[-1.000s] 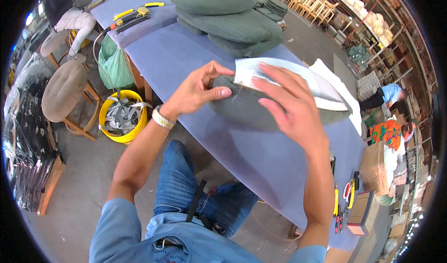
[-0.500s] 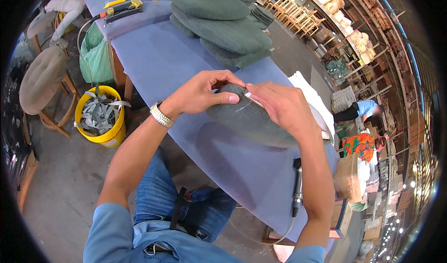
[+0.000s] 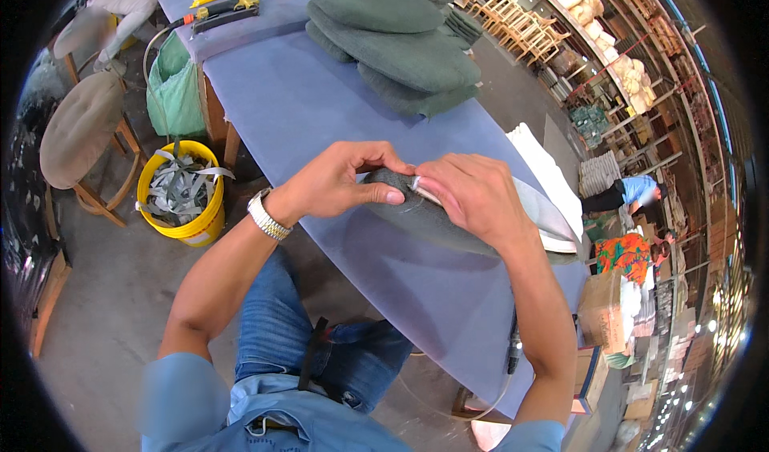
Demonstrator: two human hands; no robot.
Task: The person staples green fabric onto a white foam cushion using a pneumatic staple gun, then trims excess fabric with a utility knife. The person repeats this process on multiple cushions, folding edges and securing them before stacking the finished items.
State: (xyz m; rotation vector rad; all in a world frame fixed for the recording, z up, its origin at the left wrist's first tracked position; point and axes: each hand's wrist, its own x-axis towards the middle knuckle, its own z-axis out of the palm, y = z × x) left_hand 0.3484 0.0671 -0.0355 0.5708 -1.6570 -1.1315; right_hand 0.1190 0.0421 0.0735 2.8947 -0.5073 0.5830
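Observation:
An oval dark green-grey cushion (image 3: 428, 224) is held on edge over the blue-grey table, between my two hands. My left hand (image 3: 336, 181) grips its upper left end, thumb on the near face and fingers over the top. My right hand (image 3: 478, 192) pinches the upper edge beside the left fingertips. A small whitish strip (image 3: 416, 183) shows under the right fingers; what exactly they pinch is hidden. Behind my right forearm, a black-and-silver hand tool (image 3: 513, 349) with a hose lies on the table, partly covered.
More green-grey cushions (image 3: 392, 48) are stacked at the table's far end, near a yellow-and-black staple gun (image 3: 228, 10). White sheets (image 3: 546, 168) lie right of my hands. On the left floor stand a yellow bucket (image 3: 186, 233) of fabric strips and a padded chair (image 3: 80, 141).
My view has shifted slightly. My right fingers have curled closer around the cushion's edge, beside the left fingertips, and less of the whitish strip shows. The right forearm now covers more of the hand tool.

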